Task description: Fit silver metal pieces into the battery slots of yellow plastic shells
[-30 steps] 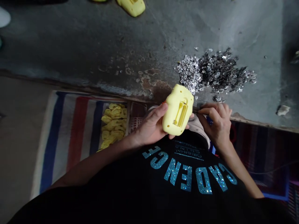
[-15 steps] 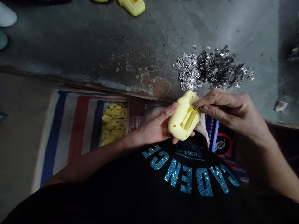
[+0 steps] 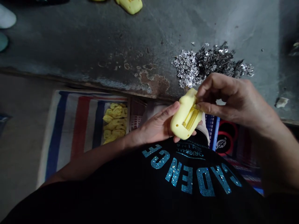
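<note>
A yellow plastic casing [image 3: 183,119] with an open battery compartment and screw holes lies tilted in my left hand [image 3: 161,124], whose fingers wrap beneath it while the thumb presses its side. At the upper end of the compartment, my right hand [image 3: 229,96] is closed in a pinch, thumb and forefinger touching the casing there. Whatever sits between those fingertips is hidden. Just beyond the casing, a heap of small shiny metal pieces [image 3: 210,62] is spread on the grey worktop [image 3: 93,40].
More yellow casings [image 3: 130,5] lie at the worktop's far edge of view. Below its worn front edge, a box holds several yellow parts [image 3: 115,121] beside a striped sheet [image 3: 79,124]. A blue basket [image 3: 213,133] stands near my lap. A whitish lump [image 3: 282,102] rests at right.
My right hand has turned, with its knuckles raised and fingers more curled at the compartment's upper end. The casing has tilted slightly in my left hand, which keeps its hold.
</note>
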Motion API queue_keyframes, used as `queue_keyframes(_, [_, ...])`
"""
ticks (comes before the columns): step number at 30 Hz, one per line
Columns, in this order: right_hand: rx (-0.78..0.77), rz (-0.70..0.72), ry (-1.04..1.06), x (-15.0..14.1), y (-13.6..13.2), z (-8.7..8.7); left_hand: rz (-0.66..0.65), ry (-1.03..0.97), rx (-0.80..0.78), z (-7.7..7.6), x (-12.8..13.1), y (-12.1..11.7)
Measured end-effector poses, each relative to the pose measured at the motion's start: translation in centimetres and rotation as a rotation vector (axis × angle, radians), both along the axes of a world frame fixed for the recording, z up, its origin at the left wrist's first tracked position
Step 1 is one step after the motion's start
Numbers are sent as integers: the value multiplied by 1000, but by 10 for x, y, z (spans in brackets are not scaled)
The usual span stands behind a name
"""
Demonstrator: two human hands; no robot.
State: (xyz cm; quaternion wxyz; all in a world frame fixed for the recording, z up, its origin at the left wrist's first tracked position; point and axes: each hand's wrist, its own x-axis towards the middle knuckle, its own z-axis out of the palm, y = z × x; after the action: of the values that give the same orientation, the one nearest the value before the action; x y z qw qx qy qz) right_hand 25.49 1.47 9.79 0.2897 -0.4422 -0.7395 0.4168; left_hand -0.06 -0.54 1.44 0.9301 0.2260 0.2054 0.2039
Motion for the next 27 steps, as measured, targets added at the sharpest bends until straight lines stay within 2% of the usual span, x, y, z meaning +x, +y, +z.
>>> queue_keyframes(4, [69,-11,-96,-4,-1,6,38,11,-11,0,0,-3])
queue_keyframes(8, [138,-48,-147,-11,-5,5,74,-4,-23,-4,1,-7])
queue_keyframes(14, [109,-185,38,-9,-19,-10,52,-15,-46,-3,-2,-2])
queue_keyframes(18, [209,-271,76,-2,-27,-26,37,-5,-39,1,-2,-1])
queue_keyframes(20, [219,-249,71,0,-26,-34,79,15,-6,1,-1,-3])
queue_keyframes(25, [107,-119,93,-4,-23,-47,236,176,154,0,-2,-15])
queue_keyframes(27, [155,-141,82,-10,-29,-50,264,221,224,2,-7,-19])
